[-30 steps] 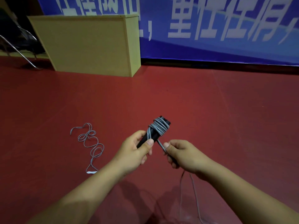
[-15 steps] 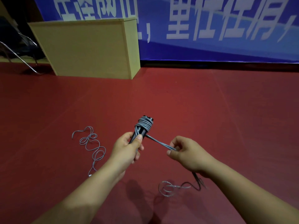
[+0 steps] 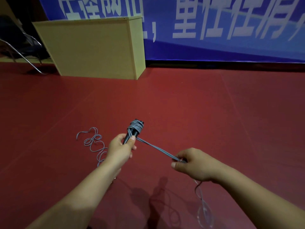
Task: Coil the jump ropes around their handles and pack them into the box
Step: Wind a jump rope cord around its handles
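My left hand (image 3: 120, 148) grips two black jump-rope handles (image 3: 135, 128) held upright together, with several turns of grey rope wound round their upper end. A doubled strand of the grey rope (image 3: 156, 148) runs taut down to the right into my right hand (image 3: 192, 164), which pinches it. Below that hand the slack rope (image 3: 203, 210) hangs down blurred. A second grey rope (image 3: 93, 141) lies in loose loops on the red floor, left of my left hand. The pale wooden box (image 3: 92, 48) stands at the back left.
The red floor (image 3: 214, 113) spreads wide around me. A blue banner (image 3: 214, 27) with white characters hangs along the back. A metal-framed chair (image 3: 19, 47) stands left of the box.
My right hand has pulled the rope strand out to the right and lower, stretching it taut away from the handles. The left hand and handles shifted slightly left.
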Demonstrator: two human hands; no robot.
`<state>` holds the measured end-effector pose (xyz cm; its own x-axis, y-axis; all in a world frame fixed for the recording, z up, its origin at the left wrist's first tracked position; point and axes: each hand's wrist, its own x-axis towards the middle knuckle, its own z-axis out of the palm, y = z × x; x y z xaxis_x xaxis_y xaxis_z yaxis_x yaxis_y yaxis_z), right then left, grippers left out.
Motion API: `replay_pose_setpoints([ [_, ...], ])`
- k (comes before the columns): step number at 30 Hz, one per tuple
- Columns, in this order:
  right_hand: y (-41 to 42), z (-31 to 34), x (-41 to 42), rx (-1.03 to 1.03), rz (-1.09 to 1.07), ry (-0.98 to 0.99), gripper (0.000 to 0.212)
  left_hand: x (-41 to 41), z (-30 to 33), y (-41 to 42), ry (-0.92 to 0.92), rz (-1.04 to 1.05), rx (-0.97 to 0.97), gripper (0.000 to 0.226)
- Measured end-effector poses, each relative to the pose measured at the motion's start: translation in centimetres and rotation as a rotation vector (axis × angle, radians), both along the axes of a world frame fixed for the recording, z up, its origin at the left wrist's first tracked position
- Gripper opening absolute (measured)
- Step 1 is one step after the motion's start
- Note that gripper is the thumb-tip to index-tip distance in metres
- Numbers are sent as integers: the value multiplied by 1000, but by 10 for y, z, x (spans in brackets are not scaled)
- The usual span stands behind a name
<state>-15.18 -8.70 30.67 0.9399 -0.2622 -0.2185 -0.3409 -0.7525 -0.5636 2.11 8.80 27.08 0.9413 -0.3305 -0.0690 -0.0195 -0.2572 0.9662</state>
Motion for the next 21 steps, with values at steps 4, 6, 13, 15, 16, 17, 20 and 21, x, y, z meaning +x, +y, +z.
replay_pose_setpoints([
  [4, 3, 1, 3, 44, -2, -82, 28, 7, -14, 5, -99, -74, 142, 3],
  [6, 4, 1, 5, 86, -24, -124, 28, 10, -20, 4, -157, -121, 216, 10],
  [13, 2, 0, 2, 222, -91, -180, 23, 8, -27, 7, -347, -409, 607, 7],
  [15, 1, 0, 2, 203, -94, -197, 24, 4, -26, 6, -387, -489, 684, 13],
  [16, 1, 0, 2, 193, -103, -207, 25, 1, -25, 5, -414, -531, 712, 16],
  [17, 0, 0, 2, 183, -116, -219, 26, -2, -24, 4, -440, -581, 735, 19],
  [20, -3, 2, 2, 137, -174, -256, 34, -11, -16, 2, -482, -747, 763, 22],
  [21, -5, 3, 1, 114, -190, -265, 35, -14, -13, 2, -478, -804, 760, 21],
])
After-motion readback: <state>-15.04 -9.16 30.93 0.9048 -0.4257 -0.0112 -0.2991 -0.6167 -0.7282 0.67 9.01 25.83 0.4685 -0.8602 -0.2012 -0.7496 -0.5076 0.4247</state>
